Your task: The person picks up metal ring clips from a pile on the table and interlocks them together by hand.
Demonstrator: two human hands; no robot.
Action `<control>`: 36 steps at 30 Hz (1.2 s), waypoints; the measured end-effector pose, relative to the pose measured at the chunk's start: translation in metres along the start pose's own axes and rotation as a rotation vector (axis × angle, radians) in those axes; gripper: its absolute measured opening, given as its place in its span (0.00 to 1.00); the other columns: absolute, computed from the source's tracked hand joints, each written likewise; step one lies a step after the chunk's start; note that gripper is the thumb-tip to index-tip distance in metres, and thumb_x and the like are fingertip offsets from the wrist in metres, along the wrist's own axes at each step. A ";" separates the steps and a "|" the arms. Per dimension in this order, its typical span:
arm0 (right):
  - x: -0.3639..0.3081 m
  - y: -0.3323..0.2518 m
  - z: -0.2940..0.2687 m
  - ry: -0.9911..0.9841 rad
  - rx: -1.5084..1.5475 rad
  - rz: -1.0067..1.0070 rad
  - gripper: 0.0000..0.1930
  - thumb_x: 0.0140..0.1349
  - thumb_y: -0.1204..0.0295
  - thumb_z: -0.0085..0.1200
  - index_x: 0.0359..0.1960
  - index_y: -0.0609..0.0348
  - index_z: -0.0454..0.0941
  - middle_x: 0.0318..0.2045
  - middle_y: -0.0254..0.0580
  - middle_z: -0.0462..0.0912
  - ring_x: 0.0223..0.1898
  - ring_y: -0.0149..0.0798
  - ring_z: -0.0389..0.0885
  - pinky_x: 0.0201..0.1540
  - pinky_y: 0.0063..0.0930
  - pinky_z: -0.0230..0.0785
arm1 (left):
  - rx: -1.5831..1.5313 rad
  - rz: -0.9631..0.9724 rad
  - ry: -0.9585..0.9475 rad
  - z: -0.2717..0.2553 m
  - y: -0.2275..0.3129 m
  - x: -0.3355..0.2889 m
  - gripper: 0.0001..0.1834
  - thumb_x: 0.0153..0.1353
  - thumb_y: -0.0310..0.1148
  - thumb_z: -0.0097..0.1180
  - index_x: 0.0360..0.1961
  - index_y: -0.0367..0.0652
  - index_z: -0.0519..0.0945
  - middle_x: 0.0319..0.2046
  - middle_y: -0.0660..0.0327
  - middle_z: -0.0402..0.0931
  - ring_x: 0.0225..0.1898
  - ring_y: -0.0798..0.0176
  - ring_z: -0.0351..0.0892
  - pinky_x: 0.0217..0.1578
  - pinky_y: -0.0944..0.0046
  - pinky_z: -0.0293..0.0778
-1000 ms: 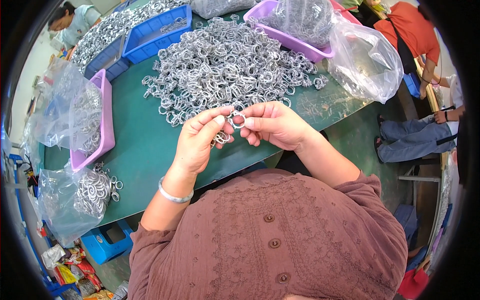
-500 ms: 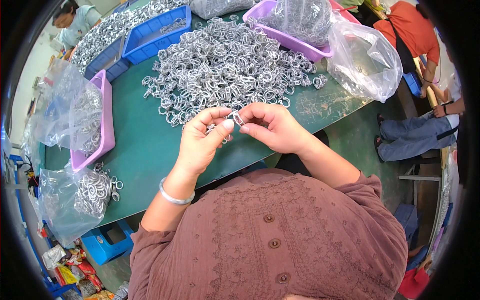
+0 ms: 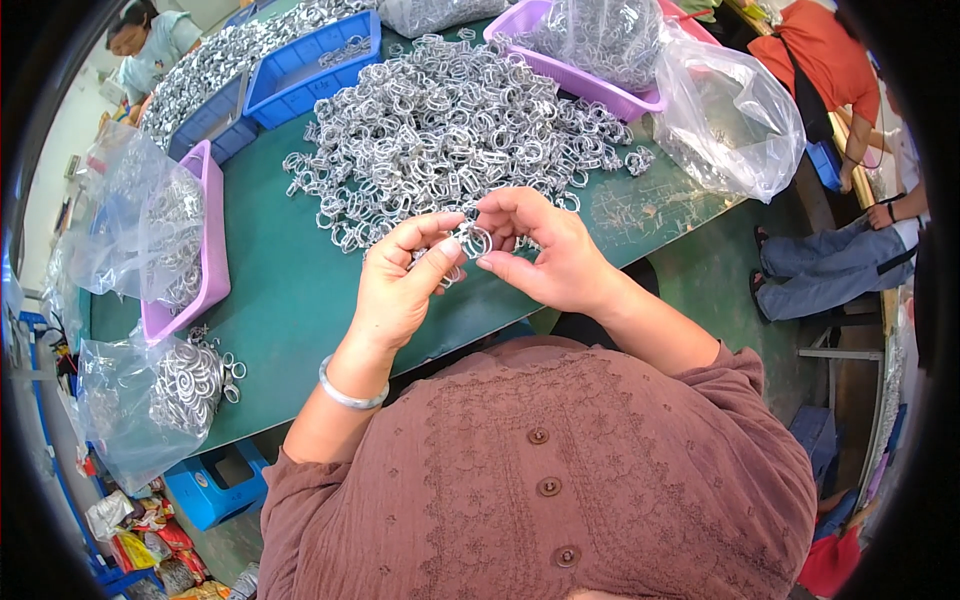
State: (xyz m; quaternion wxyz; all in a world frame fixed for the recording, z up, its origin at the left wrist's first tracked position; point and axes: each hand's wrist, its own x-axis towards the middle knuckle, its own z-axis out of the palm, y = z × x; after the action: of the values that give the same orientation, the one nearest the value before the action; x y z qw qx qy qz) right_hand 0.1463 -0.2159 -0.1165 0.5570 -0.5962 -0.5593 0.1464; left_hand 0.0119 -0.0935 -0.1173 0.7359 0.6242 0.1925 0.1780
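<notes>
In front of my chest, above the table's near edge, my left hand (image 3: 408, 272) pinches a silvery metal ring (image 3: 477, 241) between thumb and forefinger. More small metal pieces (image 3: 450, 274) show under its curled fingers. My right hand (image 3: 553, 249) is curled at the ring's right side, forefinger by its top and thumb by its lower edge. Some metal (image 3: 522, 242) shows inside its bent fingers, partly hidden. Just beyond both hands lies a large heap of similar silvery rings (image 3: 440, 130).
On the green table (image 3: 270, 330) stand blue bins (image 3: 290, 95) and a purple basket (image 3: 215, 240). A pink-purple basket (image 3: 590, 88) holds bagged rings. Clear plastic bags (image 3: 735, 130) lie right and left, one with flat rings (image 3: 187, 385). Other people are at far left and right.
The ring between my hands has turned, so its round opening now faces up. My right forefinger has lifted and spread away from the thumb. My left hand has hardly moved.
</notes>
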 end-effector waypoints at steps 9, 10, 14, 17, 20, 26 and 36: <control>-0.002 -0.001 0.001 0.059 -0.094 -0.131 0.24 0.45 0.79 0.57 0.47 0.61 0.64 0.32 0.43 0.76 0.30 0.36 0.77 0.31 0.25 0.70 | -0.087 -0.011 -0.057 0.000 -0.002 -0.002 0.15 0.56 0.31 0.50 0.46 0.42 0.72 0.28 0.66 0.74 0.27 0.74 0.73 0.23 0.79 0.64; -0.001 -0.002 0.001 0.060 -0.095 -0.131 0.24 0.45 0.79 0.57 0.47 0.61 0.64 0.32 0.43 0.76 0.30 0.36 0.77 0.31 0.25 0.70 | -0.099 -0.006 -0.064 0.000 -0.003 -0.002 0.15 0.56 0.32 0.50 0.46 0.42 0.72 0.28 0.66 0.74 0.27 0.74 0.73 0.23 0.78 0.65; 0.001 -0.003 0.001 0.051 -0.189 -0.206 0.23 0.44 0.77 0.57 0.45 0.60 0.67 0.33 0.43 0.76 0.32 0.41 0.76 0.34 0.29 0.70 | -0.166 -0.057 -0.061 0.005 -0.002 -0.001 0.14 0.57 0.33 0.50 0.44 0.41 0.72 0.29 0.66 0.74 0.27 0.74 0.73 0.23 0.78 0.65; 0.006 -0.010 0.001 0.001 -0.253 -0.222 0.22 0.44 0.77 0.58 0.44 0.59 0.69 0.34 0.43 0.76 0.34 0.43 0.76 0.35 0.31 0.69 | -0.222 -0.090 -0.108 0.001 -0.002 -0.002 0.12 0.58 0.33 0.47 0.43 0.41 0.71 0.30 0.66 0.73 0.27 0.72 0.73 0.23 0.76 0.65; 0.008 -0.012 0.001 -0.016 -0.250 -0.221 0.22 0.42 0.77 0.59 0.43 0.59 0.69 0.36 0.43 0.75 0.36 0.45 0.75 0.36 0.32 0.68 | -0.312 -0.138 -0.093 0.000 -0.005 -0.002 0.11 0.57 0.34 0.48 0.40 0.41 0.72 0.29 0.64 0.73 0.27 0.69 0.74 0.22 0.74 0.66; 0.006 -0.014 0.000 -0.008 -0.177 -0.172 0.22 0.42 0.82 0.57 0.44 0.62 0.68 0.37 0.47 0.73 0.31 0.39 0.74 0.34 0.26 0.68 | -0.766 -0.156 -0.052 -0.028 0.019 -0.013 0.12 0.56 0.38 0.48 0.37 0.42 0.72 0.32 0.58 0.73 0.31 0.63 0.74 0.22 0.72 0.68; 0.000 -0.012 -0.005 0.017 -0.168 -0.173 0.17 0.43 0.83 0.54 0.38 0.63 0.71 0.35 0.46 0.73 0.32 0.41 0.74 0.34 0.27 0.68 | 0.271 0.870 0.792 -0.158 0.180 -0.029 0.09 0.58 0.35 0.47 0.35 0.41 0.73 0.31 0.63 0.75 0.32 0.67 0.75 0.25 0.71 0.67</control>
State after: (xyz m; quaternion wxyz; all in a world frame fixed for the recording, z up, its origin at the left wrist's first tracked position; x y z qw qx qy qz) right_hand 0.1443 -0.2209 -0.1050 0.5202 -0.5915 -0.6143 0.0452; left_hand -0.0969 0.0546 0.0389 0.3818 0.6203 0.2000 0.6553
